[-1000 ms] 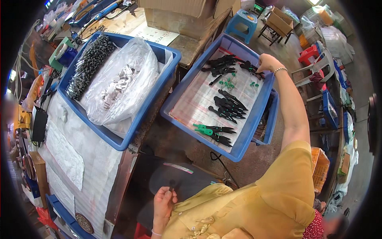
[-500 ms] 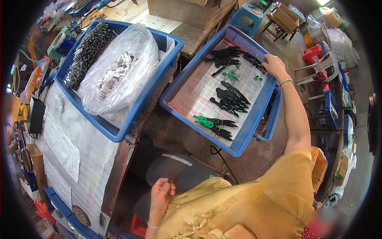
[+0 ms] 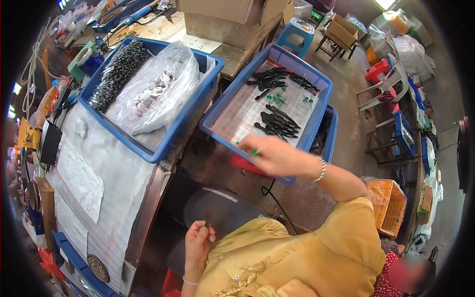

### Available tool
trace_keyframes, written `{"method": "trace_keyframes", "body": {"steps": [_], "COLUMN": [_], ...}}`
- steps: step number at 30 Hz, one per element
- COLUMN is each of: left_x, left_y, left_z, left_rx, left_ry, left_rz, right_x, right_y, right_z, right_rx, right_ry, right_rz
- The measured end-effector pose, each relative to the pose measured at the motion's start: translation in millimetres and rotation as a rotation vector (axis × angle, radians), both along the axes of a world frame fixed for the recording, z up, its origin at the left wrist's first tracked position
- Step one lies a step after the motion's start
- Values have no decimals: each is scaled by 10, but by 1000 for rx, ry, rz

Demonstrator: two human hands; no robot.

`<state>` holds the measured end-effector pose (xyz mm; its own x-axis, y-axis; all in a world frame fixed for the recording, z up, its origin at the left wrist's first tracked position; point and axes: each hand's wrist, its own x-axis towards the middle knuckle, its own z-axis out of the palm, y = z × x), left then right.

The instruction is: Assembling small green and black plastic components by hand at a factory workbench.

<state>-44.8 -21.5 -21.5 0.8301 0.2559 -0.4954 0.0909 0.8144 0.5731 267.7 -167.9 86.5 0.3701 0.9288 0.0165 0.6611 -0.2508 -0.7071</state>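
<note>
My right hand (image 3: 274, 154), smeared by motion, is over the near end of a blue tray (image 3: 321, 106) lined with printed paper. Bits of green (image 3: 254, 153) show at its fingertips; the blur hides whether the fingers grip them. Farther up the tray lie a group of long black pieces (image 3: 277, 121), another black group (image 3: 267, 79) and small green parts with thin metal pins (image 3: 277, 97). My left hand (image 3: 198, 242) is in front of my body, its fingers pinched together. Whatever they hold, if anything, is too small to name.
On the white-covered bench (image 3: 114, 193) to the left stands a second blue tray (image 3: 166, 148). It holds a clear bag (image 3: 173, 64) of white pieces and a bundle of dark bristly strips (image 3: 116, 74). An orange basket (image 3: 388, 205) and a blue stool (image 3: 297, 37) are on the floor.
My right hand has moved from the tray's far right rim to its near end, now covering the green-and-black pieces there. My left hand stays pinched in about the same place. The view has shifted slightly.
</note>
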Motion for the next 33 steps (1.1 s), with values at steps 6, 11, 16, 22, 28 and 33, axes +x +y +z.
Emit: {"method": "trace_keyframes", "body": {"steps": [6, 11, 16, 22, 28, 33], "left_x": [-274, -496, -669, -679, -653, -664], "left_y": [-17, -97, -133, -218, -259, -276], "left_z": [94, 249, 213, 228, 257, 222], "left_rx": [26, 25, 45, 44, 59, 74], "left_ry": [-51, -83, -106, -114, -92, -85], "left_rz": [111, 294, 338, 309, 240, 220], "right_x": [-857, -1349, -1652, -1776, -1824, -1865], "right_y": [426, 628, 606, 453, 330, 308], "right_z": [-97, -225, -310, -425, -387, -475], "right_rx": [-7, 7, -3, 57, -39, -115], "right_ry": [403, 506, 544, 536, 571, 565], "right_rz": [256, 388, 389, 340, 304, 333]}}
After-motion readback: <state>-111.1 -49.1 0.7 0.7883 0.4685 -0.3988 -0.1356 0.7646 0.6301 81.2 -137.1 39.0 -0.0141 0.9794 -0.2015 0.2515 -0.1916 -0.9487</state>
